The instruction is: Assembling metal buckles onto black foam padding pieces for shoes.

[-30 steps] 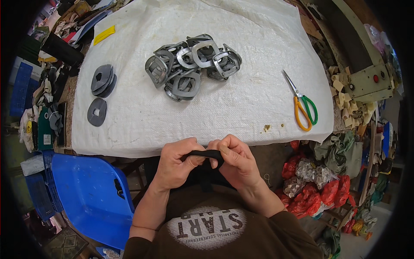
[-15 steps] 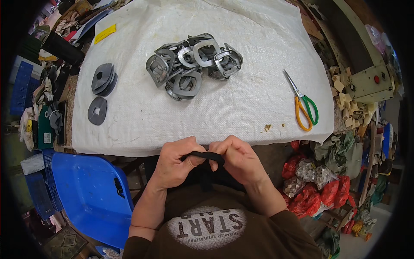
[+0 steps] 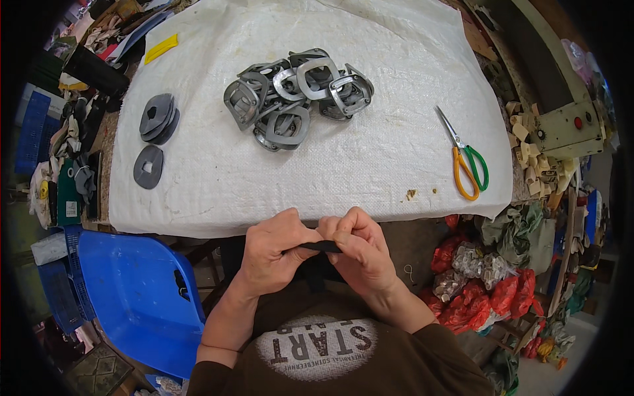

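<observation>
Just off the table's near edge, a narrow black strip (image 3: 321,246) of soft-looking material spans between my two hands. My left hand (image 3: 272,254) is closed on its left part, thumb along the strip. With thumb and fingers, my right hand (image 3: 362,249) pinches the other end; its fingertips partly cover it. Beyond the hands, a heap of grey metal frames (image 3: 287,129), rounded and open in the middle, lies on the white woven sheet (image 3: 356,171). To the left rest a small stack of dark grey rounded pads (image 3: 158,117) with center holes and one single pad (image 3: 148,167).
Scissors (image 3: 464,162) with one orange and one green handle lie at the table's right. A yellow strip (image 3: 161,48) is at the far left. Left of me stands a blue plastic chair (image 3: 132,310); red plastic bags (image 3: 472,303) fill the lower right, below a beige machine (image 3: 569,129).
The black strip, curved over in an arch before, is now flatter and shows less. My right hand has turned, its thumb now lying over the strip's end. The things on the table stay put.
</observation>
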